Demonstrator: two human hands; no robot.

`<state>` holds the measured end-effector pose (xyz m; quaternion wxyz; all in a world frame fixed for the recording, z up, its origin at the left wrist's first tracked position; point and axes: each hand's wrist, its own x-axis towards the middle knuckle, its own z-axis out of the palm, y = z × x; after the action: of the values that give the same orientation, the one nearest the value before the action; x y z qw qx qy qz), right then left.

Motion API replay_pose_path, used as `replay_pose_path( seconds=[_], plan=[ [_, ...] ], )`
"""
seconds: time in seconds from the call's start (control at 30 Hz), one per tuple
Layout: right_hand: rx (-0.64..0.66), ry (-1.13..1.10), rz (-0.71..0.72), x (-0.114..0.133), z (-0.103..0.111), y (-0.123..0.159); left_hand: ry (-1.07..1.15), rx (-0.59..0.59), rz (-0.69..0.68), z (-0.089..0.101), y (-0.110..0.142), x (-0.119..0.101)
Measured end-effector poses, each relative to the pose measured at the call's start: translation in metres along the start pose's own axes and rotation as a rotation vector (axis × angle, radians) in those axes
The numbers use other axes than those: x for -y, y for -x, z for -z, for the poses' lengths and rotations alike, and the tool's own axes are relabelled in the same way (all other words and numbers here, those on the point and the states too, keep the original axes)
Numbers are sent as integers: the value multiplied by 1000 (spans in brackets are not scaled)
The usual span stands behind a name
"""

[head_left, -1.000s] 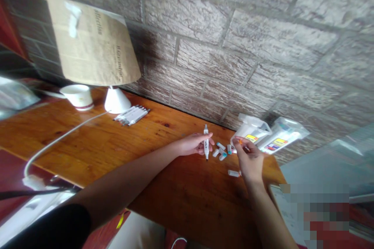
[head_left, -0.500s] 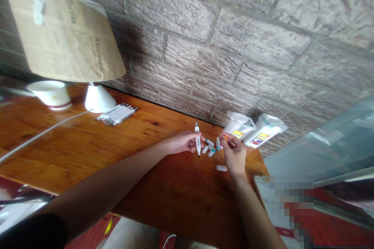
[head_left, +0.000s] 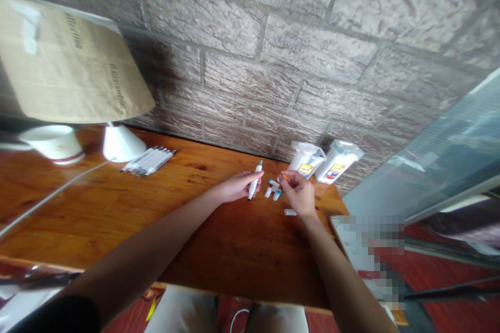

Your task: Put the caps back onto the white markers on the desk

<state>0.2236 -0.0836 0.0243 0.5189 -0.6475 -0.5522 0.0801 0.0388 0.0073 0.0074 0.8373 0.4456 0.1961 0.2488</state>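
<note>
My left hand holds a white double-ended marker between thumb and fingers, tilted with its grey end up and its dark end down. My right hand is closed in a pinch on a small orange-ended piece that looks like a marker cap; the fingers partly hide it. Between the hands lie several loose marker caps, among them a teal-ended cap and a whitish cap. Nearer to me, beside my right wrist, lies another pale cap.
Two clear plastic marker cases, a left one and a right one, stand against the brick wall. Several markers lie by the lamp. A white cup and a cord are on the wooden table.
The marker in my left hand has tilted, its upper end leaning away from upright. My right hand has moved slightly left, closer to the loose caps. The head view has shifted too.
</note>
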Motion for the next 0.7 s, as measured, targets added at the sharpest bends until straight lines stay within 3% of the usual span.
replay_pose_path(
  seconds=[0.27, 0.7],
  plan=[
    [-172, 100, 102, 5, 1, 3, -81, -9, -15, -3, 7, -2],
    [-333, 153, 271, 16, 6, 11, -167, -64, -92, -7, 13, 1]
  ],
)
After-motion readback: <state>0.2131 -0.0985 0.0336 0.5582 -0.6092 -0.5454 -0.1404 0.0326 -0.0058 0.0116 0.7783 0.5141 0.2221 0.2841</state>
